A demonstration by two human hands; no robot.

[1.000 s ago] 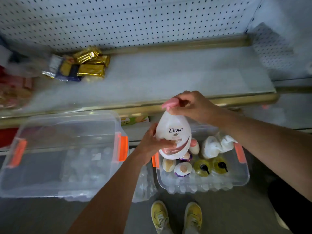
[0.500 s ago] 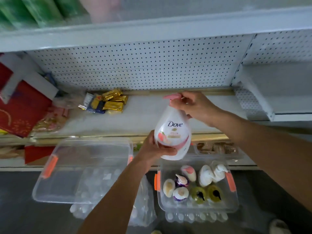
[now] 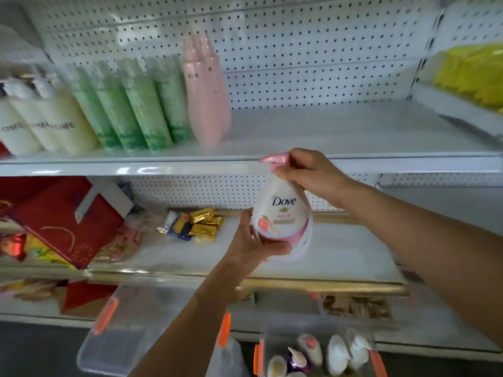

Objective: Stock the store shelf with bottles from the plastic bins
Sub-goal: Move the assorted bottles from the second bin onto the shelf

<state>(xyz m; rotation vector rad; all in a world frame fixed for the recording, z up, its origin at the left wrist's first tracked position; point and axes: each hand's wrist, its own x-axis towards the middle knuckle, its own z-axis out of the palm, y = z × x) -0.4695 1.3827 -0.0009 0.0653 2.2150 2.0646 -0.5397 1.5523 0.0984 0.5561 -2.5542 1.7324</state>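
White bottle (image 3: 283,213), pink pump (image 3: 275,159)

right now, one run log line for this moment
phase: carry to shelf | left hand: under Dove bottle | right hand: at pump | upper shelf: right side bare | bottle: not yet placed

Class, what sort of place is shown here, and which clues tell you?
Probably a shop aisle: white pegboard-backed metal shelving, rows of identical green bottles facing outward, and a clear plastic bin of bottles for restocking.

On the upper shelf (image 3: 353,156): three cream bottles (image 3: 62,126), four green bottles (image 3: 144,110), at least two pink bottles (image 3: 204,104). Below that shelf, two hands (image 3: 307,175) hold one Dove bottle (image 3: 283,216); two clear bins (image 3: 130,330) lower still.
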